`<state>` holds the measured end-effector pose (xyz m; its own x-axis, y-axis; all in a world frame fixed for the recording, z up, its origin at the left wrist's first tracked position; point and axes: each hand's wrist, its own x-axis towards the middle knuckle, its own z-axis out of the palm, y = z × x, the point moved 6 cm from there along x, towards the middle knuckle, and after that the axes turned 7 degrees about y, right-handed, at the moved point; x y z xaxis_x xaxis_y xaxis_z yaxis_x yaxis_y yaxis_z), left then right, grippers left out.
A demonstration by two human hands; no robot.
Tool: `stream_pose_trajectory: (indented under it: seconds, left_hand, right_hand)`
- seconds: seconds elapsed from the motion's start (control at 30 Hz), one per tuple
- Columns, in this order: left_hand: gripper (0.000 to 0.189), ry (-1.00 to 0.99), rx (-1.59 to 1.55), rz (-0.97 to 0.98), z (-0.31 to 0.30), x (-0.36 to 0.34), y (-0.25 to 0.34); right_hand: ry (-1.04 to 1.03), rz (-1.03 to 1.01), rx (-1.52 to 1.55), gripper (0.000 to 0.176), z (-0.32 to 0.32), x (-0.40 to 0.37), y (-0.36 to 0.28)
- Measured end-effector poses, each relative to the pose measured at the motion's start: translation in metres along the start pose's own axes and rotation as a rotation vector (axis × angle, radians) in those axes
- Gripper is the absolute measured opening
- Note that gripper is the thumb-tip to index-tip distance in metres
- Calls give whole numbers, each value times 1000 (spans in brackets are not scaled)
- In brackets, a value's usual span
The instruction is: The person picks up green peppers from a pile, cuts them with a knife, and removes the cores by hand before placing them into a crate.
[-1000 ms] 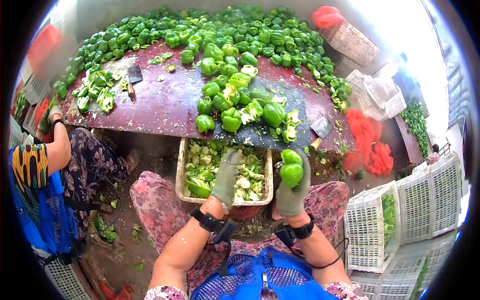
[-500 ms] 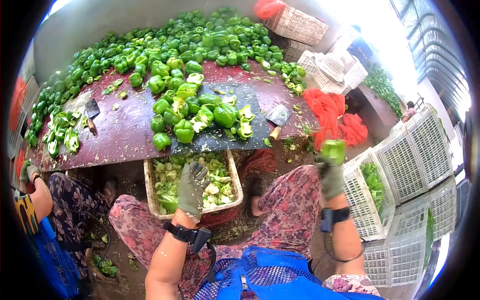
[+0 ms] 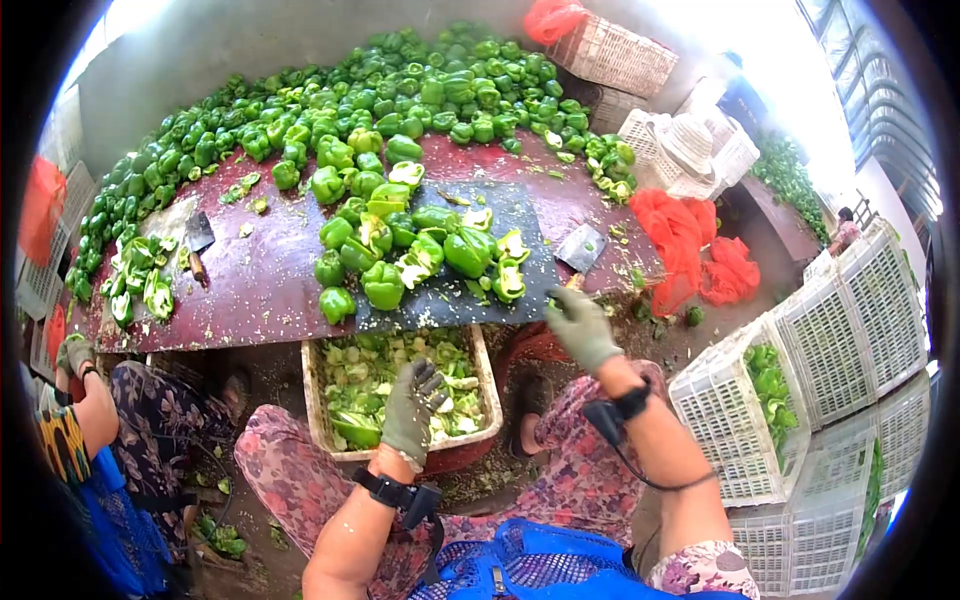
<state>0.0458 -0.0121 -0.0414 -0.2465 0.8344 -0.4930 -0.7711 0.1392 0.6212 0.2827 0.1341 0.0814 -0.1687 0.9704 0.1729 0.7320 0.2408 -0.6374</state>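
My left hand (image 3: pixel 411 408), in a greenish glove, hovers over the crate of pepper scraps (image 3: pixel 492 405) with its fingers apart and nothing held. My right hand (image 3: pixel 583 328), gloved too, reaches to the table's front edge. Its fingers are spread beside the handle of a cleaver (image 3: pixel 580 247), and no grip on the handle shows. Whole and cut green peppers (image 3: pixel 383 285) lie on the dark board (image 3: pixel 520 210) between the hands and the large pile of peppers (image 3: pixel 400 90).
A co-worker's gloved hands (image 3: pixel 75 352) are at the far left, near another cleaver (image 3: pixel 200 232). White crates (image 3: pixel 735 425) with cut peppers stand at the right. Red netting (image 3: pixel 675 240) hangs by the table's right end. A hat (image 3: pixel 686 142) rests on a crate behind.
My right hand has moved left from the right-hand crates to the cleaver handle. The green pepper it held is gone from it. The view has shifted slightly.
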Motion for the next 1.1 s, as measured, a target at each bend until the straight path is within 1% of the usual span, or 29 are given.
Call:
stream_pose_trajectory:
  seconds: [0.03,0.07,0.13,0.17,0.23,0.27,0.33,0.4,0.43,0.47,0.53,0.6,0.63,0.67,0.73,0.77,0.87,0.9,0.93,1.0,1.03,1.07,1.1]
  left_hand:
    - [59,8,8,-6,0,1,1]
    - [59,16,15,-12,0,2,2]
    - [59,10,-4,-13,-3,6,1]
    - [59,18,1,-11,-5,7,1]
    - [58,31,7,-25,0,5,3]
    - [54,41,-2,-38,3,3,5]
    - [50,26,-10,-60,4,6,1]
    - [47,20,-7,-84,3,9,-4]
    - [46,12,-1,-88,5,9,-5]
    - [46,16,-2,-83,6,8,-4]
    - [54,27,56,-39,11,6,-1]
    - [65,32,144,44,17,8,4]
    - [70,-9,96,74,21,11,6]
    - [65,-75,18,85,31,4,14]
    - [61,-18,64,159,27,7,16]
    - [58,-11,-24,168,26,2,19]
    - [56,-25,-93,184,15,-2,31]
    - [53,-94,-181,162,15,-3,32]
    - [51,-81,-153,175,15,-7,35]
    - [49,-60,-112,199,10,-8,36]
    - [50,-86,-99,240,10,-8,40]
    - [51,-60,-143,161,8,-11,37]
    - [51,-58,-142,145,5,-11,35]
  right_hand:
    - [44,-197,-135,41,29,19,4]
    - [3,-179,-214,44,49,33,3]
    - [-4,-216,-357,51,84,62,17]
    - [-80,-228,-414,60,97,73,24]
    - [-136,-245,-463,63,108,84,27]
    - [-166,-252,-487,65,113,87,29]
    - [-285,-201,-470,66,121,96,38]
    - [-267,-180,-449,66,119,95,40]
    - [-178,-233,-427,60,117,91,33]
    - [-210,-200,-382,58,122,83,32]
    - [-278,-136,-296,54,113,53,-12]
    - [-295,-316,-291,49,119,9,-51]
    - [-286,-424,-308,49,117,-15,-74]
    - [-273,-532,-322,50,117,-37,-94]
    - [-194,-706,-279,53,133,-72,-107]
    - [-224,-602,-167,58,138,-79,-106]
    - [-306,-371,312,60,134,-81,-104]
    - [-407,-157,392,61,130,-79,-105]
    - [-438,-43,391,59,138,-78,-96]
    - [-439,-34,595,54,150,-78,-94]
    - [-450,22,665,50,147,-78,-102]
    - [-479,6,641,49,137,-77,-112]
    - [-500,17,633,48,139,-78,-111]
